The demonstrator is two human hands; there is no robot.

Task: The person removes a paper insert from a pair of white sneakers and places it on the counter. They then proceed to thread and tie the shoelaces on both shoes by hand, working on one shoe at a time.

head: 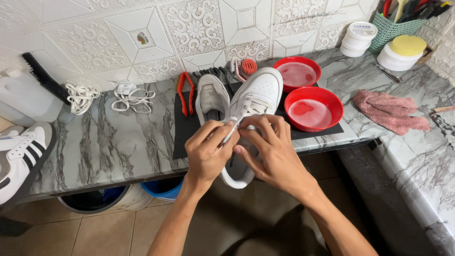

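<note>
A white sneaker (258,95) hangs half over the counter's front edge, toe pointing away from me. My left hand (208,151) and my right hand (270,151) meet over its tongue, and both pinch a white shoelace (233,127) at the eyelets. The right hand also cups the shoe's side. A second white sneaker (211,97) without laces lies just left of it on a black mat (182,123).
Two red bowls (313,109) with liquid sit right of the shoes. Loose white laces (130,97), an orange-handled brush (186,92), a pink cloth (391,111), white tubs (358,38), a green basket (391,26), another sneaker (21,154) at left. Buckets stand under the marble counter (113,147).
</note>
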